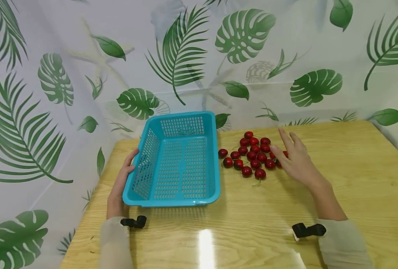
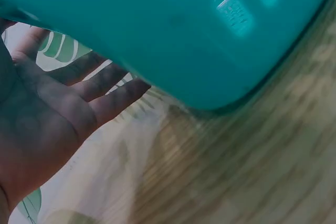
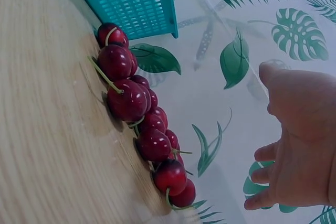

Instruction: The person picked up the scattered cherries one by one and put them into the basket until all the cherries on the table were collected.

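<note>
An oblong blue plastic basket (image 1: 182, 168) with slotted walls and floor holds nothing. My left hand (image 1: 120, 183) is at its left side, fingertips right at the rim. In the left wrist view, the fingers (image 2: 113, 85) stretch out fairly straight beside the basket wall (image 2: 157, 40); the thumb is mostly hidden. To the right of the basket lies a loose cluster of dark red cherries (image 1: 255, 164), some with green stems. My right hand (image 1: 299, 160) hovers at the cluster's right edge, fingers spread and holding nothing, covering part of a few cherries. In the right wrist view it stands apart from the cherries (image 3: 126, 99).
The light wooden table (image 1: 259, 220) carries the basket and cherries. A white cloth with green leaf prints (image 1: 192, 86) hangs behind the table and along its left side. Each wrist wears a small black mount (image 1: 308, 230) over a pale sleeve (image 1: 345, 243).
</note>
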Demonstrator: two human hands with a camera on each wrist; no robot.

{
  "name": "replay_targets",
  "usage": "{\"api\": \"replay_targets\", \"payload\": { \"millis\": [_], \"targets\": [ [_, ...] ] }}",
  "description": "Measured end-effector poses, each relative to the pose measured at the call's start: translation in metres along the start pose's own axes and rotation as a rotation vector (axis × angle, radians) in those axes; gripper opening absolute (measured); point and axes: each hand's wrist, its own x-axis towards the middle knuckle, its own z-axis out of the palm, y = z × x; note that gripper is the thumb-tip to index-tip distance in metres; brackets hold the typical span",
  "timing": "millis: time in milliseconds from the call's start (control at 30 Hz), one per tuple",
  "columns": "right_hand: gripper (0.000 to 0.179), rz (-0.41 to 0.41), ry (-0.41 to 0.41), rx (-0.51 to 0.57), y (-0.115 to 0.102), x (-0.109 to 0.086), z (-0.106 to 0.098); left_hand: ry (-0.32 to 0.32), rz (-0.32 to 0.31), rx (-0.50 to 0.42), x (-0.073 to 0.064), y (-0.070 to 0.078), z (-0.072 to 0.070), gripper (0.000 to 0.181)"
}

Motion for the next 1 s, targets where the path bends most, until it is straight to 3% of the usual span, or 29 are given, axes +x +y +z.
{"api": "replay_targets", "payload": {
  "millis": [33, 100, 133, 167, 233, 333, 367, 400, 467, 500, 567, 600, 667, 733, 833, 1000],
  "targets": [
    [0.07, -0.002, 0.001, -0.005, 0.0, -0.001, -0.002, -0.002, 0.008, -0.02, -0.001, -0.006, -0.002, 0.062],
    [0.07, 0.004, -0.007, -0.005, 0.0, -0.002, -0.003, 0.042, -0.098, -0.028, -0.009, 0.02, 0.016, 0.065],
    [0.071, 0.007, -0.014, -0.004, 0.0, -0.003, -0.004, 0.048, -0.102, -0.038, -0.011, 0.032, 0.025, 0.063],
    [0.071, 0.012, -0.024, 0.0, 0.001, -0.004, -0.004, 0.028, -0.05, -0.011, -0.012, 0.038, 0.029, 0.06],
    [0.072, 0.021, -0.034, 0.005, 0.002, -0.006, -0.004, 0.048, -0.119, -0.013, -0.018, 0.003, -0.001, 0.063],
    [0.073, 0.036, -0.044, 0.004, 0.005, -0.009, -0.006, 0.003, -0.017, -0.004, -0.016, -0.053, -0.041, 0.061],
    [0.073, 0.04, -0.046, 0.001, 0.006, -0.01, -0.008, -0.009, -0.024, -0.011, -0.016, -0.063, -0.048, 0.063],
    [0.072, 0.041, -0.044, -0.006, 0.007, -0.01, -0.01, 0.008, -0.086, -0.025, -0.018, -0.062, -0.048, 0.067],
    [0.072, 0.041, -0.042, -0.018, 0.009, -0.01, -0.013, 0.04, -0.191, -0.021, -0.019, 0.016, 0.008, 0.068],
    [0.072, 0.041, -0.043, -0.022, 0.01, -0.01, -0.015, 0.059, -0.253, -0.018, -0.02, 0.046, 0.03, 0.067],
    [0.073, 0.042, -0.052, -0.023, 0.01, -0.011, -0.016, 0.108, -0.398, 0.015, -0.021, 0.091, 0.062, 0.063],
    [0.073, 0.04, -0.059, -0.022, 0.011, -0.011, -0.016, 0.129, -0.429, 0.028, -0.021, 0.103, 0.071, 0.06],
    [0.074, 0.042, -0.078, -0.019, 0.012, -0.011, -0.016, 0.161, -0.466, 0.04, -0.021, 0.116, 0.08, 0.06],
    [0.075, 0.048, -0.094, -0.014, 0.014, -0.011, -0.016, 0.165, -0.452, 0.049, -0.019, 0.118, 0.081, 0.06],
    [0.075, 0.058, -0.107, -0.017, 0.018, -0.013, -0.018, 0.116, -0.413, 0.029, -0.02, 0.115, 0.077, 0.057],
    [0.072, 0.063, -0.143, -0.048, 0.027, -0.013, -0.02, 0.052, -0.399, -0.013, -0.019, 0.116, 0.075, 0.055]
  ]
}}
